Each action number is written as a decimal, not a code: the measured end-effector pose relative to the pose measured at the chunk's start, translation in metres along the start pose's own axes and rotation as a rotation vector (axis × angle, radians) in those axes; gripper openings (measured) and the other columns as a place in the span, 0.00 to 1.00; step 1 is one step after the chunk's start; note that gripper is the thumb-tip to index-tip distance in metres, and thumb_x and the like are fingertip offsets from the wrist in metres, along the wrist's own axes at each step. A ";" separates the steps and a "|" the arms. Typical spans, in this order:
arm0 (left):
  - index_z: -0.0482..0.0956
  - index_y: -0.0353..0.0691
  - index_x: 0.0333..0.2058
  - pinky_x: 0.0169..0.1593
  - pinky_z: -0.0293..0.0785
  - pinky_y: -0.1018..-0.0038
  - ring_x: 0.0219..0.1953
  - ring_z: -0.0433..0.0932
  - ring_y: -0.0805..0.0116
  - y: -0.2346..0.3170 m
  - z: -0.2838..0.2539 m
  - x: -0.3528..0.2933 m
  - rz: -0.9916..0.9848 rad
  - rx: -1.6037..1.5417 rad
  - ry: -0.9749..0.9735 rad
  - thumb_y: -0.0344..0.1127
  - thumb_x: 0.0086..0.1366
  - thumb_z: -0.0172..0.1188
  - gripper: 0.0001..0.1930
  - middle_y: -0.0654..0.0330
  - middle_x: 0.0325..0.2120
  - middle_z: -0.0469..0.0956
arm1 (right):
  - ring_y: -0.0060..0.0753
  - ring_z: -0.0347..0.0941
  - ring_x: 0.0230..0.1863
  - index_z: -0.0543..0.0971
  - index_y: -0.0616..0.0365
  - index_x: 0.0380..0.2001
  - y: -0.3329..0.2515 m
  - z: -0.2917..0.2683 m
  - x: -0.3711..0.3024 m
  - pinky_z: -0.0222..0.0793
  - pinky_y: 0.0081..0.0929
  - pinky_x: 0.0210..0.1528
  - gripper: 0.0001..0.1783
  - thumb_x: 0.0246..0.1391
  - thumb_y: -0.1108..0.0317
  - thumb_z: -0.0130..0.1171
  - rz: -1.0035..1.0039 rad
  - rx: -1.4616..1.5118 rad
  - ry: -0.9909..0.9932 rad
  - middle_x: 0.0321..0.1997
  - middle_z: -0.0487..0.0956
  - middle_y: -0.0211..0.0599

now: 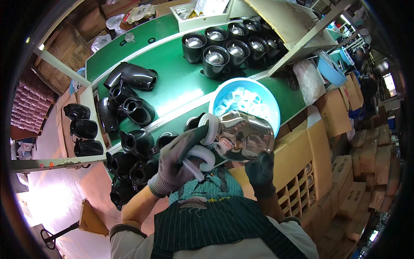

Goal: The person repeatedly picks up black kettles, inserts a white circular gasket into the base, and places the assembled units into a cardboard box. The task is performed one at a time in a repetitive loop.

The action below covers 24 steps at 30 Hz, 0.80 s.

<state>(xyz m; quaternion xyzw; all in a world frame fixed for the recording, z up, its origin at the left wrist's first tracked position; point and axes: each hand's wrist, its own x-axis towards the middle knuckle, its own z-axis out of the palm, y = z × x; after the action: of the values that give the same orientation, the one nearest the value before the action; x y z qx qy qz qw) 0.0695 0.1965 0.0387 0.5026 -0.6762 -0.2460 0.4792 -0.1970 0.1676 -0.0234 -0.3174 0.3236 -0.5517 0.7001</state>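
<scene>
My left hand, in a grey knit glove, presses white rubber rings against the mouth of a shiny steel pot body. A second white ring sits around the pot's rim by my fingertips. My right hand, in a dark glove, grips the pot from below and holds it up in front of my chest. Just behind the pot stands a light blue basin filled with more white rings.
A green conveyor table carries several black shells with steel liners at the back and several black plastic housings on the left. Cardboard boxes stack on the right; another person works far right.
</scene>
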 end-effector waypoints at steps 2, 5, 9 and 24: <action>0.75 0.36 0.58 0.49 0.82 0.64 0.50 0.83 0.51 0.000 -0.009 0.006 0.023 0.110 -0.034 0.33 0.51 0.73 0.34 0.47 0.52 0.79 | 0.45 0.70 0.65 0.63 0.59 0.67 0.009 -0.008 0.002 0.71 0.45 0.64 0.32 0.64 0.63 0.59 0.137 0.232 -0.119 0.65 0.70 0.43; 0.77 0.40 0.58 0.46 0.84 0.65 0.47 0.84 0.52 -0.001 -0.006 0.009 0.236 0.211 0.018 0.32 0.50 0.74 0.34 0.49 0.51 0.79 | 0.43 0.63 0.70 0.59 0.55 0.71 0.023 -0.031 0.001 0.61 0.47 0.70 0.36 0.66 0.52 0.53 0.163 -0.012 -0.287 0.72 0.64 0.42; 0.84 0.50 0.50 0.37 0.82 0.71 0.35 0.83 0.62 -0.018 -0.011 0.004 0.317 0.276 -0.053 0.33 0.47 0.73 0.27 0.53 0.49 0.79 | 0.46 0.59 0.73 0.55 0.52 0.73 0.030 -0.021 0.010 0.57 0.50 0.73 0.46 0.64 0.33 0.45 0.241 -0.356 -0.295 0.74 0.61 0.44; 0.83 0.38 0.46 0.54 0.78 0.62 0.51 0.81 0.50 -0.050 -0.034 0.037 0.093 -0.211 -0.296 0.38 0.49 0.75 0.24 0.45 0.52 0.78 | 0.37 0.75 0.58 0.68 0.55 0.64 0.054 -0.059 0.034 0.76 0.37 0.55 0.29 0.66 0.52 0.56 0.261 0.192 -0.192 0.61 0.74 0.38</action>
<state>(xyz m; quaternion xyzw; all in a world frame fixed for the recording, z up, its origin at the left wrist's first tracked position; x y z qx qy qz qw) 0.1212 0.1487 0.0275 0.3760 -0.7324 -0.3643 0.4352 -0.2080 0.1395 -0.1046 -0.2556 0.2396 -0.4519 0.8204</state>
